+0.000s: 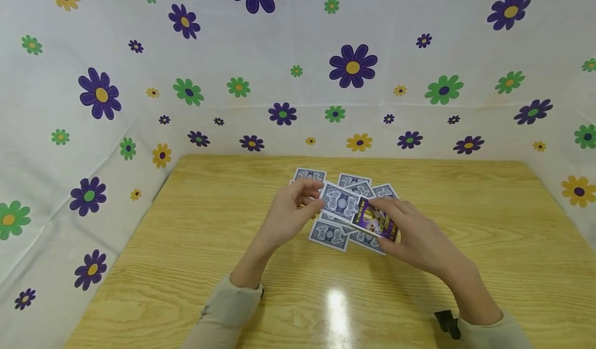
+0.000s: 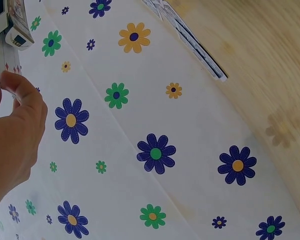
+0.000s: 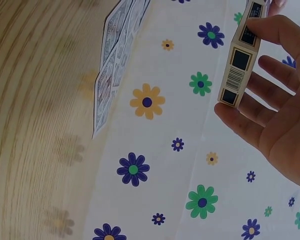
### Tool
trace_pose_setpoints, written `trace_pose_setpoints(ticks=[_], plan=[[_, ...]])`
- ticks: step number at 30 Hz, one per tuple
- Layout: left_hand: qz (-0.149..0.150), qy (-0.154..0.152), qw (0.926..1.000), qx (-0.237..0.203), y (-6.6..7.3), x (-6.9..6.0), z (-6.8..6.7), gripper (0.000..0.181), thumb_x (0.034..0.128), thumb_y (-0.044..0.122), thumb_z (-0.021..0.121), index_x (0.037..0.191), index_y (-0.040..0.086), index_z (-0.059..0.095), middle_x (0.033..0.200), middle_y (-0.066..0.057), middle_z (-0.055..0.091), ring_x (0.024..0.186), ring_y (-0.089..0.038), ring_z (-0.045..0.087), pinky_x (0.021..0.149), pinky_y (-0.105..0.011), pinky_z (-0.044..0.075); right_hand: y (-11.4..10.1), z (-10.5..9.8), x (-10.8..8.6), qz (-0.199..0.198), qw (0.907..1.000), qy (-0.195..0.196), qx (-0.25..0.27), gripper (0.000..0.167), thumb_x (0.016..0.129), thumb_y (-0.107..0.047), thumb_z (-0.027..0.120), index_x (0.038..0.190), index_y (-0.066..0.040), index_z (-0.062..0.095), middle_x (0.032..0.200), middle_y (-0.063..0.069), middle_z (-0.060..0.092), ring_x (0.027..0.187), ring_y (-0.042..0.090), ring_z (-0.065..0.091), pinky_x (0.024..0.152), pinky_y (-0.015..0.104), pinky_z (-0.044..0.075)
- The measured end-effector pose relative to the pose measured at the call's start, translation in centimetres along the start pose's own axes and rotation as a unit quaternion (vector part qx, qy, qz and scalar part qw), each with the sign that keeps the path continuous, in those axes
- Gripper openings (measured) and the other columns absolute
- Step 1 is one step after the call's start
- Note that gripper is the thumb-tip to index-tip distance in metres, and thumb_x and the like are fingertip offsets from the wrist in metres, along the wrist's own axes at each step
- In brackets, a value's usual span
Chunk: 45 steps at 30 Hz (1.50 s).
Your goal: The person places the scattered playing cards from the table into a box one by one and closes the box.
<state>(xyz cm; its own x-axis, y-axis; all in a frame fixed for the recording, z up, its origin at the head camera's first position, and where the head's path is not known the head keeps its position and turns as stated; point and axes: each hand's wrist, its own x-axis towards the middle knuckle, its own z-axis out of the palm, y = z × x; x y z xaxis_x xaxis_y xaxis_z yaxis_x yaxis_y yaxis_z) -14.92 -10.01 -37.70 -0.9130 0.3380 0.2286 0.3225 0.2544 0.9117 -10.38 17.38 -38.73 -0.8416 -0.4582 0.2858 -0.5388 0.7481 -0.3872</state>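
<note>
Over the table, my right hand [image 1: 421,235] grips a purple playing card box [image 1: 378,222] between thumb and fingers. Blue-backed playing cards [image 1: 341,202] stick partway out of the box's left end. At their outer edge, my left hand [image 1: 289,212] pinches them with curled fingers. From the left wrist, the left hand [image 2: 20,130] is seen at the end of the card stack [image 2: 9,57], where red diamond marks show. In the right wrist view the box [image 3: 235,75] turns a barcoded narrow side to the camera, with the right hand's fingers along its edges.
Below the hands, several playing cards [image 1: 328,234] lie spread face down, some overlapping, on the wood-grain table [image 1: 209,266]. A white flower-patterned cloth [image 1: 298,39] stands behind the table and along its sides. A dark strap [image 1: 448,324] hangs by the right sleeve.
</note>
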Motion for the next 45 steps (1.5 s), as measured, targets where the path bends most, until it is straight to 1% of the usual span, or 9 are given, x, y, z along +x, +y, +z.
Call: trace_pose_setpoints(ticks=[6, 17, 28, 33, 35, 37, 40, 42, 45], plan=[[0.018, -0.033, 0.9993, 0.009, 0.1, -0.1, 0.4, 0.032, 0.0964, 0.009, 0.062, 0.128, 0.007, 0.061, 0.109, -0.008, 0.063, 0.089, -0.020, 0.061, 0.073, -0.030, 0.053, 0.0, 0.0, 0.0, 0.000, 0.9999, 0.004, 0.009, 0.068, 0.083, -0.013, 0.076, 0.145, -0.010, 0.047, 0.138, 0.016, 0.054, 0.120, 0.033, 0.055, 0.089, 0.047, 0.054], [0.015, -0.030, 0.9993, 0.014, 0.1, -0.1, 0.4, 0.025, 0.1007, 0.011, 0.057, 0.125, 0.005, 0.061, 0.106, -0.008, 0.063, 0.084, -0.020, 0.060, 0.068, -0.027, 0.052, 0.3, 0.1, 0.0, -0.001, 0.9997, 0.011, 0.020, 0.068, 0.083, -0.014, 0.077, 0.144, -0.009, 0.047, 0.140, 0.018, 0.052, 0.122, 0.035, 0.053, 0.091, 0.048, 0.054], [-0.042, 0.003, 0.9980, 0.046, 0.0, 0.3, 0.1, 0.027, 0.1009, 0.015, 0.056, 0.127, 0.009, 0.060, 0.107, -0.008, 0.063, 0.085, -0.022, 0.060, 0.069, -0.032, 0.052, 1.2, -0.3, 0.4, -0.029, 0.9975, 0.035, 0.055, 0.069, 0.082, -0.009, 0.076, 0.143, -0.007, 0.045, 0.138, 0.019, 0.051, 0.111, 0.030, 0.056, 0.079, 0.040, 0.057], [-0.048, -0.029, 0.9924, 0.110, -0.8, 0.7, 0.4, 0.026, 0.0981, 0.015, 0.059, 0.123, 0.007, 0.061, 0.107, -0.006, 0.065, 0.087, -0.018, 0.060, 0.073, -0.031, 0.052, 1.4, -0.3, 0.5, -0.030, 0.9967, 0.041, 0.063, 0.069, 0.082, -0.008, 0.076, 0.143, -0.007, 0.045, 0.137, 0.018, 0.051, 0.110, 0.028, 0.056, 0.077, 0.038, 0.056], [-0.051, -0.056, 0.9866, 0.145, -1.2, 0.7, 0.7, 0.028, 0.0970, 0.015, 0.061, 0.124, 0.005, 0.061, 0.112, -0.009, 0.065, 0.087, -0.018, 0.060, 0.074, -0.030, 0.053, 1.4, -0.3, 0.5, -0.028, 0.9966, 0.042, 0.064, 0.069, 0.082, -0.008, 0.077, 0.143, -0.007, 0.045, 0.137, 0.018, 0.051, 0.110, 0.028, 0.056, 0.077, 0.038, 0.056], [-0.062, -0.085, 0.9759, 0.191, -1.5, 0.7, 1.1, 0.031, 0.0965, 0.016, 0.062, 0.125, 0.004, 0.060, 0.116, -0.012, 0.064, 0.088, -0.020, 0.061, 0.076, -0.032, 0.054, 1.4, -0.3, 0.4, -0.028, 0.9966, 0.041, 0.066, 0.069, 0.082, -0.009, 0.076, 0.144, -0.007, 0.045, 0.137, 0.019, 0.051, 0.110, 0.028, 0.056, 0.077, 0.039, 0.056], [-0.074, -0.121, 0.9475, 0.287, -1.8, 0.7, 1.8, 0.035, 0.0959, 0.021, 0.064, 0.127, 0.004, 0.060, 0.122, -0.016, 0.060, 0.094, -0.025, 0.061, 0.079, -0.038, 0.054, 1.5, -0.3, 0.4, -0.026, 0.9964, 0.040, 0.070, 0.069, 0.083, -0.009, 0.076, 0.144, -0.007, 0.045, 0.138, 0.019, 0.051, 0.109, 0.028, 0.056, 0.077, 0.039, 0.056], [-0.080, -0.137, 0.9243, 0.347, -2.1, 0.6, 2.4, 0.038, 0.0952, 0.024, 0.065, 0.128, 0.005, 0.059, 0.123, -0.017, 0.058, 0.099, -0.028, 0.060, 0.081, -0.041, 0.054, 1.5, -0.3, 0.5, -0.026, 0.9963, 0.039, 0.073, 0.069, 0.083, -0.009, 0.076, 0.144, -0.008, 0.045, 0.138, 0.018, 0.050, 0.109, 0.027, 0.055, 0.077, 0.040, 0.056], [-0.078, -0.159, 0.8936, 0.412, -2.6, 0.5, 3.1, 0.040, 0.0940, 0.025, 0.065, 0.129, 0.008, 0.060, 0.125, -0.017, 0.057, 0.106, -0.032, 0.057, 0.082, -0.045, 0.054, 1.5, -0.2, 0.5, -0.025, 0.9962, 0.038, 0.075, 0.069, 0.083, -0.009, 0.076, 0.144, -0.008, 0.044, 0.139, 0.018, 0.050, 0.109, 0.027, 0.055, 0.077, 0.039, 0.056]])
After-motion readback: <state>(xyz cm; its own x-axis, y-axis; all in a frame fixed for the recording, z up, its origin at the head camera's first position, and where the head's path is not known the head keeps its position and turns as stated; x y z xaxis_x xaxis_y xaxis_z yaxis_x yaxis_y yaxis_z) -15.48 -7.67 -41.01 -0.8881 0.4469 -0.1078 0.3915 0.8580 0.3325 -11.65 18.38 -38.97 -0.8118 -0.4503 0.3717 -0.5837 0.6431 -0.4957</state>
